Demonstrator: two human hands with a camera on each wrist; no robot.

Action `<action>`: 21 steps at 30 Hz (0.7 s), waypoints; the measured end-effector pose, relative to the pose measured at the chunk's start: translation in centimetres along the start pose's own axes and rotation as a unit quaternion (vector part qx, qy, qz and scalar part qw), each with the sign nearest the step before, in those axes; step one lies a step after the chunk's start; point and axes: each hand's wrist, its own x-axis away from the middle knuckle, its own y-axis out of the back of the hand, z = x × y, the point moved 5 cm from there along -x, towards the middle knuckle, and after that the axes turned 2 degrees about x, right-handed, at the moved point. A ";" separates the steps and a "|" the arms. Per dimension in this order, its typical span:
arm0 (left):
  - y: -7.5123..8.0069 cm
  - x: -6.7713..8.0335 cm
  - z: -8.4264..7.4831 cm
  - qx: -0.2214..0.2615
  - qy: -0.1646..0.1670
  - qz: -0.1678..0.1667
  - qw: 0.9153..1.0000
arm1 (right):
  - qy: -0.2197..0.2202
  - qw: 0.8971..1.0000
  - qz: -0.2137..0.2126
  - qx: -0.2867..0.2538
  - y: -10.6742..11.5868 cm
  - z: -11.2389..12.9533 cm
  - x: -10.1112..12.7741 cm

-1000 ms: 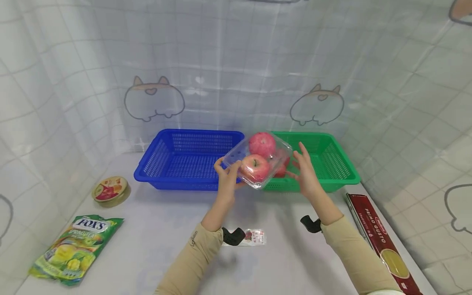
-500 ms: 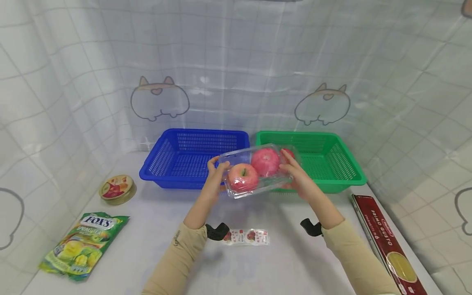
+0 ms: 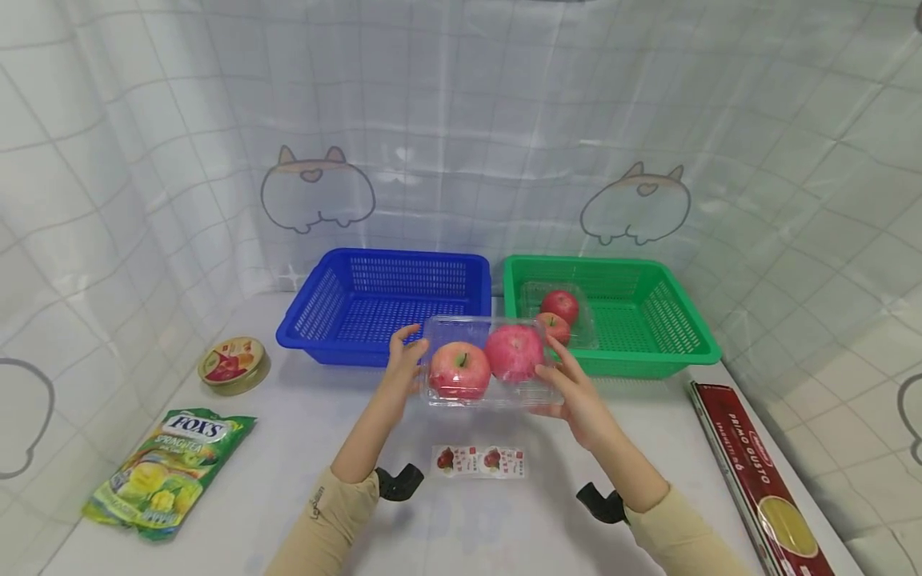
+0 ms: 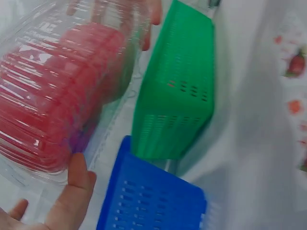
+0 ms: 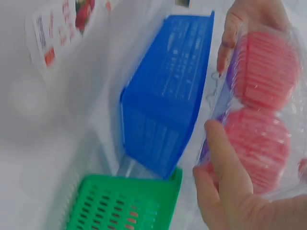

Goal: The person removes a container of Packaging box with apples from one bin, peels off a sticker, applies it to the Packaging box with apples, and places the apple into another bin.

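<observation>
Left hand (image 3: 400, 372), right hand (image 3: 580, 400), you clamp a plastic box (image 3: 492, 360), 2 apples (image 3: 458, 374) inside; blue basket (image 3: 385, 350) and green basket (image 3: 634, 320) line the tabletop's (image 3: 310, 432) far edge, spaghetti pack (image 3: 756, 472) the right.

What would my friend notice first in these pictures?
Probably the two apples in a clear box, held between the left hand and right hand in the middle. Next, maybe the bright blue basket behind, to the left, and the green basket to the right, with two more apples inside.
</observation>
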 end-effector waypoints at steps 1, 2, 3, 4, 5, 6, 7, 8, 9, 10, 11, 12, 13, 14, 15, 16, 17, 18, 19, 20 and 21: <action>0.0 0.4 0.2 -0.001 -0.009 0.008 1.000 | 0.000 1.000 -0.007 -0.003 0.0 -0.2 0.3; 0.0 0.9 0.4 -0.002 -0.019 0.016 1.000 | -0.002 1.000 -0.015 0.000 -0.1 -0.5 0.6; 0.0 1.4 0.5 -0.005 -0.031 0.025 0.999 | -0.001 1.000 -0.020 0.002 -0.1 -0.7 0.9; 0.0 1.8 0.8 -0.011 -0.041 0.032 0.999 | 0.000 1.000 -0.025 0.007 -0.2 -0.9 1.1; -0.1 2.2 1.0 -0.012 -0.051 0.039 0.998 | 0.002 1.000 -0.029 0.011 -0.2 -1.0 1.4; -0.1 2.6 1.2 -0.017 -0.059 0.044 0.997 | 0.003 0.999 -0.034 0.015 -0.2 -1.2 1.7; -0.2 3.0 1.5 -0.020 -0.064 0.049 0.997 | 0.005 0.999 -0.037 0.021 -0.2 -1.3 1.9; -0.2 3.3 1.7 -0.025 -0.068 0.053 0.996 | 0.004 0.999 -0.041 0.024 -0.2 -1.5 2.1; -0.3 3.7 1.9 -0.033 -0.072 0.058 0.995 | 0.004 0.999 -0.044 0.026 -0.2 -1.7 2.3; -0.4 4.0 2.2 -0.042 -0.075 0.062 0.994 | 0.004 0.999 -0.046 0.028 -0.2 -1.9 2.5; -0.5 4.4 2.4 -0.044 -0.078 0.066 0.994 | 0.002 0.998 -0.048 0.031 -0.2 -2.1 2.7; -0.6 4.7 2.5 -0.047 -0.081 0.071 0.993 | -0.001 0.998 -0.050 0.033 -0.2 -2.4 2.8; -0.7 5.1 2.7 -0.050 -0.082 0.073 0.993 | -0.003 0.998 -0.051 0.034 -0.2 -2.6 3.0; -0.8 5.4 2.9 -0.055 -0.083 0.075 0.992 | -0.006 0.998 -0.053 0.036 -0.1 -2.9 3.1; -0.9 5.8 3.0 -0.060 -0.084 0.075 0.992 | -0.006 0.998 -0.054 0.038 -0.1 -3.1 3.2; -0.9 6.0 3.2 -0.064 -0.083 0.075 0.992 | -0.006 0.998 -0.055 0.040 -0.1 -3.3 3.4; -1.0 6.3 3.4 -0.069 -0.078 0.073 0.992 | -0.008 0.998 -0.056 0.041 -0.1 -3.5 3.5; -1.0 6.5 3.7 -0.076 -0.073 0.071 0.992 | -0.009 0.997 -0.057 0.042 -0.1 -3.7 3.5; -1.0 6.6 4.0 -0.083 -0.066 0.069 0.992 | -0.011 0.997 -0.057 0.042 -0.1 -4.0 3.6; -1.0 6.8 4.2 -0.091 -0.061 0.069 0.992 | -0.013 0.997 -0.057 0.040 -0.1 -4.3 3.6; -1.0 6.8 4.5 -0.098 -0.056 0.069 0.991 | -0.015 0.998 -0.057 0.038 -0.1 -4.5 3.5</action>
